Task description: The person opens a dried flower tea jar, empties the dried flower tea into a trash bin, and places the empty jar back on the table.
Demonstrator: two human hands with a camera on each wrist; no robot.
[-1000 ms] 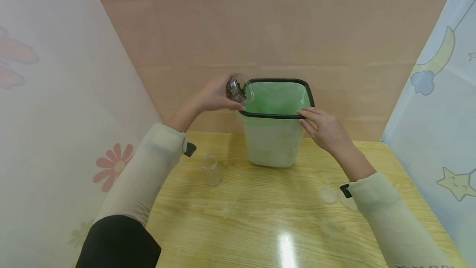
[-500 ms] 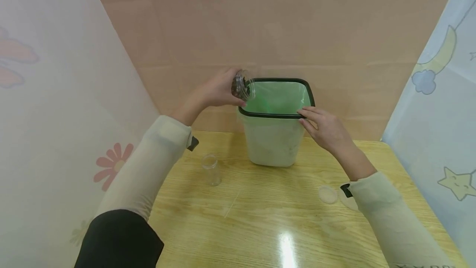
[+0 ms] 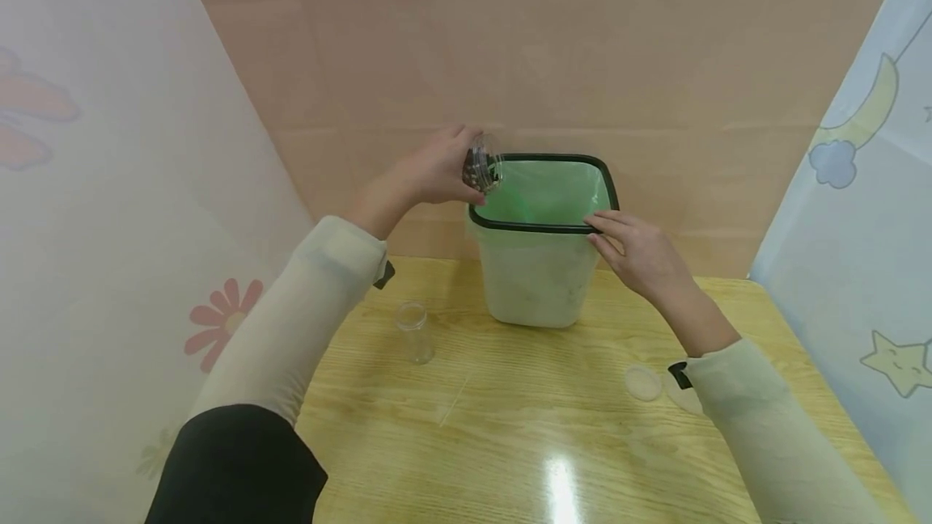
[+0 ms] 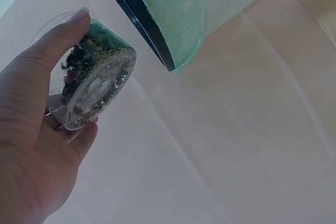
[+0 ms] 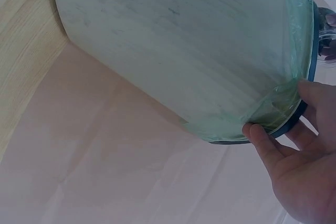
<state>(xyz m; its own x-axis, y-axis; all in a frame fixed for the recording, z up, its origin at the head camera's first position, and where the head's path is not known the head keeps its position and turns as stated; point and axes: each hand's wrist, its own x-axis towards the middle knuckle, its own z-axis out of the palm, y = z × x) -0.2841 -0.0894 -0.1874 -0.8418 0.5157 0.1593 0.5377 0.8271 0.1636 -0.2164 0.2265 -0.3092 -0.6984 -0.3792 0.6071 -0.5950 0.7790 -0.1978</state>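
Note:
My left hand (image 3: 440,170) grips a clear plastic jar (image 3: 480,163), tipped on its side with its mouth over the left rim of a whitish bin (image 3: 537,285). Dark dried bits, like loose tea or herbs, fill part of the jar (image 4: 97,77) in the left wrist view. A green liner bag (image 3: 557,184) lines the bin, folded out under its black rim ring (image 3: 539,228). At the bin's front right corner, my right hand (image 3: 641,257) pinches the rim between thumb and fingers. In the right wrist view, the right hand (image 5: 310,169) holds the liner and ring together.
A second clear jar (image 3: 416,335) stands upright on the wooden table (image 3: 510,443), left of the bin. Two round pale lids (image 3: 643,383) lie at the right, one partly under the right sleeve. A thin pale line (image 3: 455,400) crosses the table's middle. Papered walls stand behind and on both sides.
My left hand has moved the jar right and slightly up, bringing its mouth further over the bin's left rim. The right hand has stayed on the rim.

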